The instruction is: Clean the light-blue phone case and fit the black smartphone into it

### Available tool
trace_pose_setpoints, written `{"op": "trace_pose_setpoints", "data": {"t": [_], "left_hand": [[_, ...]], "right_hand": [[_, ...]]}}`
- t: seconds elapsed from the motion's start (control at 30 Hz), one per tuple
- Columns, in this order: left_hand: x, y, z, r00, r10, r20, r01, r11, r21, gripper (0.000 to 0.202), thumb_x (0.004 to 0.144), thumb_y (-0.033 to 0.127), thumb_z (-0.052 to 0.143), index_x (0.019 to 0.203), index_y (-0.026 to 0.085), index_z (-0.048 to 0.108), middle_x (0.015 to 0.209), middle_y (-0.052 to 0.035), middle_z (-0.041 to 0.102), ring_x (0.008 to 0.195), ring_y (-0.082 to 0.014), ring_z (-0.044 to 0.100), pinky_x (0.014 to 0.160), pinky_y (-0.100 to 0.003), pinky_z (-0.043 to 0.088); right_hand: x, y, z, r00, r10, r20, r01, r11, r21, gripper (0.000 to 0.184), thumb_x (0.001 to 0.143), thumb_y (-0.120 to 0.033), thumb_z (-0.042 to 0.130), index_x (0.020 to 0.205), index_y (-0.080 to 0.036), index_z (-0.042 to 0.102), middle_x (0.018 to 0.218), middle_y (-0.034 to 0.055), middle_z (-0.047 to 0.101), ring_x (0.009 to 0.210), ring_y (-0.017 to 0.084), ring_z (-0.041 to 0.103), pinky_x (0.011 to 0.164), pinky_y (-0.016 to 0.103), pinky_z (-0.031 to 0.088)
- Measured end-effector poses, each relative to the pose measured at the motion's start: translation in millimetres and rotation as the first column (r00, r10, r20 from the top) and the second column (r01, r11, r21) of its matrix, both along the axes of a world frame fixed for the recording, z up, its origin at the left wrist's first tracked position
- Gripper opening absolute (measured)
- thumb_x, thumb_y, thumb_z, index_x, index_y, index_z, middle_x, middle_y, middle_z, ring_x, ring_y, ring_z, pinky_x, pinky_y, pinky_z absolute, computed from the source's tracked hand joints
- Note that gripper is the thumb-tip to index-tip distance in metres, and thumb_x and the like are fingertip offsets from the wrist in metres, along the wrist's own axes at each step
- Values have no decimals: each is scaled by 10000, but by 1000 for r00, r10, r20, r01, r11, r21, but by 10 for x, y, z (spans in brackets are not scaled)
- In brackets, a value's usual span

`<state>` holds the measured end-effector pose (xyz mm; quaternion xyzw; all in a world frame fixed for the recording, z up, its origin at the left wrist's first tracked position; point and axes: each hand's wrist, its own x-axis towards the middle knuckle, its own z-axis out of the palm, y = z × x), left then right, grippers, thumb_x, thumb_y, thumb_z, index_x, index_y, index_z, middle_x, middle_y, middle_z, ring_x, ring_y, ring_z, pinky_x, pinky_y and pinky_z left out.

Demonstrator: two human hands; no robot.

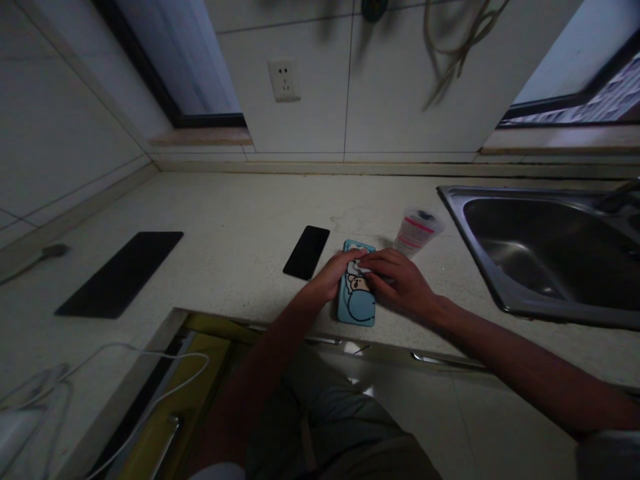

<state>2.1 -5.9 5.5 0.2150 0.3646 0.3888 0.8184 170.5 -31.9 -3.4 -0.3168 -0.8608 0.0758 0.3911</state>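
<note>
A light-blue flat case with a cartoon print (360,307) lies on the counter in front of me, its long side pointing towards me. It may be a phone case or a pencil box; I cannot tell. My left hand (333,277) grips its left edge, fingers reaching over the upper part. From the right, my right hand (403,279) bends over the same upper part with its fingertips pinched together. Something small and whitish shows by those fingertips, too unclear to name. Left of the case lies a black smartphone (307,253). Behind my right hand stands a clear plastic cup with pink print (417,232).
A steel sink (480,267) is set into the counter (240,220) at the right. A dark flat mat (123,275) lies at the left. White cables (195,357) hang past a yellow drawer front (165,407). A wall socket (284,81) sits above the counter.
</note>
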Motion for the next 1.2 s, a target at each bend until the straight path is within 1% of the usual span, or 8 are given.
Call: {"op": "trace_pose_setpoints", "data": {"t": [0.13, 0.33, 0.63, 0.8, 0.97, 1.03, 1.13, 1.2], "left_hand": [[2, -1, -1, 1000, -1, -16, 1, 1000, 11, 171, 800, 182, 743, 693, 133, 619, 580, 4, 619, 482, -82, 557, 526, -210, 423], [1, 12, -28, 1000, 0, -24, 0, 1000, 6, 191, 792, 189, 757, 685, 141, 606, 580, 8, 614, 466, -79, 539, 519, -209, 417], [0, 18, -46, 1000, 9, -15, -9, 1000, 24, 165, 783, 172, 752, 695, 138, 617, 591, 10, 627, 487, -81, 554, 542, -209, 429], [-2, 14, -46, 1000, -3, -20, 4, 1000, 28, 150, 804, 176, 730, 705, 138, 624, 586, 6, 627, 482, -84, 552, 536, -210, 437], [5, -10, 19, 999, 3, -35, -3, 1000, -11, 163, 829, 154, 693, 687, 138, 614, 566, -2, 623, 477, -83, 549, 528, -201, 439], [7, -17, 34, 999, -2, -38, 2, 1000, -1, 175, 839, 152, 684, 681, 138, 611, 560, -5, 620, 474, -86, 550, 522, -204, 442], [9, -20, 28, 999, -3, -34, 4, 1000, 26, 185, 857, 151, 665, 681, 138, 609, 560, -8, 621, 480, -89, 562, 522, -201, 454], [13, -17, 13, 1000, -8, -23, 9, 1000, 22, 176, 871, 159, 647, 700, 136, 617, 572, -16, 633, 486, -95, 573, 534, -205, 471]], "right_hand": [[-1, -2, 6, 1000, -1, -4, 2, 1000, 18, 275, 971, -219, 541, 1154, -229, 746, 1065, 101, 759, 968, 256, 688, 844, 458, 571], [5, 0, 8, 1000, 4, 13, -4, 1000, -15, 295, 964, -216, 542, 1174, -248, 747, 1074, 91, 760, 976, 257, 686, 853, 467, 572], [-1, 7, 15, 1000, 4, 11, -4, 1000, 16, 258, 972, -219, 544, 1133, -232, 745, 1055, 92, 762, 951, 252, 690, 827, 452, 576], [5, 15, 11, 1000, 19, 2, -19, 999, 30, 257, 963, -204, 552, 1133, -213, 744, 1058, 106, 761, 952, 255, 690, 835, 457, 575], [6, 11, -9, 1000, -10, 6, 10, 1000, 27, 251, 975, -221, 537, 1119, -226, 742, 1050, 95, 761, 959, 251, 690, 839, 443, 573], [3, 4, -18, 999, -39, 2, 39, 999, 22, 245, 973, -216, 539, 1109, -223, 743, 1045, 94, 759, 957, 249, 688, 837, 434, 571], [4, -2, -31, 997, -77, 0, 77, 997, 17, 243, 970, -209, 543, 1106, -217, 744, 1045, 98, 754, 952, 249, 681, 838, 433, 567], [14, 6, -38, 996, -91, 12, 90, 995, 30, 241, 960, -202, 552, 1102, -212, 747, 1052, 103, 750, 949, 252, 675, 833, 433, 563]]}}
